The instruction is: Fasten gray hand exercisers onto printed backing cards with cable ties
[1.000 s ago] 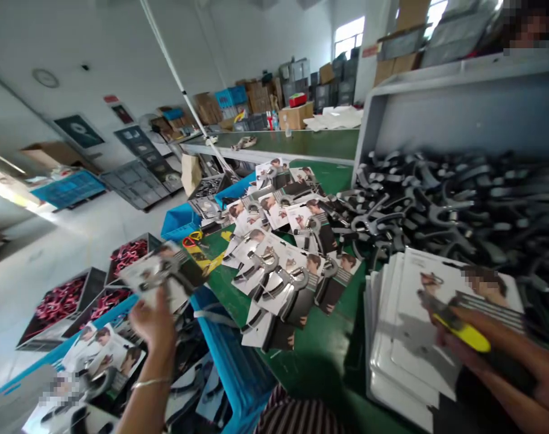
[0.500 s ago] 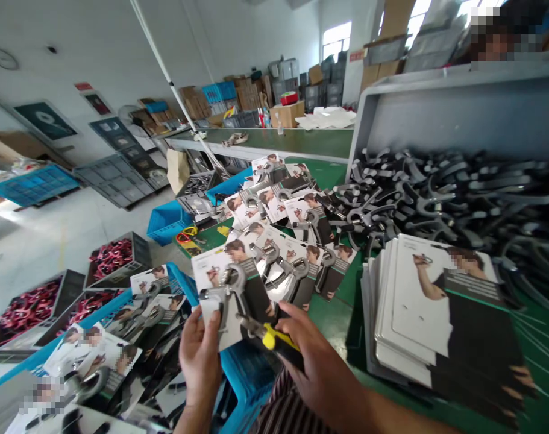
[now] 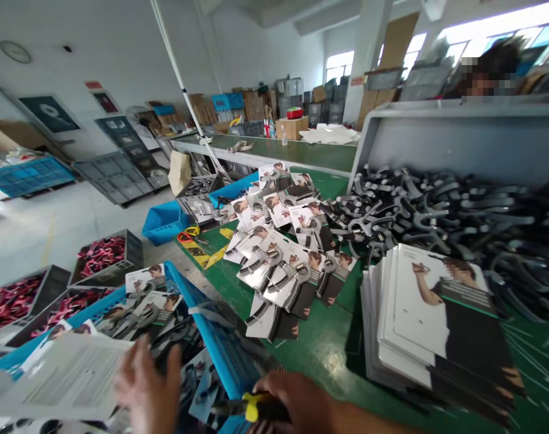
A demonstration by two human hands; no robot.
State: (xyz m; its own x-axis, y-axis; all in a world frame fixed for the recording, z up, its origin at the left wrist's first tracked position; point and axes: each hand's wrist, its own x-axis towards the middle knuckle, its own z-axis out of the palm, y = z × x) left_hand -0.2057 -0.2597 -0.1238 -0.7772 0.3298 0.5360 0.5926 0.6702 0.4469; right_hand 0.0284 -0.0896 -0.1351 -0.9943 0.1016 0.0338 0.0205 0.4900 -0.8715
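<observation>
My left hand (image 3: 150, 386) is at the lower left over the blue crate (image 3: 211, 325), blurred, its fingers spread. Beside its fingertips, a printed card (image 3: 75, 377) lies with its text side up over other carded hand grips (image 3: 150, 310) in the crate. Whether the fingertips still touch that card I cannot tell. My right hand (image 3: 305, 401), at the bottom middle, is closed around pliers (image 3: 254, 407) with yellow and black handles, jaws pointing left. Ahead on the green table (image 3: 328, 355) lies a heap of cards with grey hand grips (image 3: 274, 259) fastened on.
A stack of printed cards (image 3: 419, 319) stands at the right. Behind it a tipped grey bin (image 3: 437, 135) spills loose grey and black hand grips (image 3: 419, 205). Grey boxes of red hand grips (image 3: 100, 256) sit at left. Scissors (image 3: 188, 234) lie near the table edge. A person is at back right.
My left hand has moved down and left from above the table with a carded hand grip, now over the crate, fingers spread. My right hand has lowered with the pliers, away from the card.
</observation>
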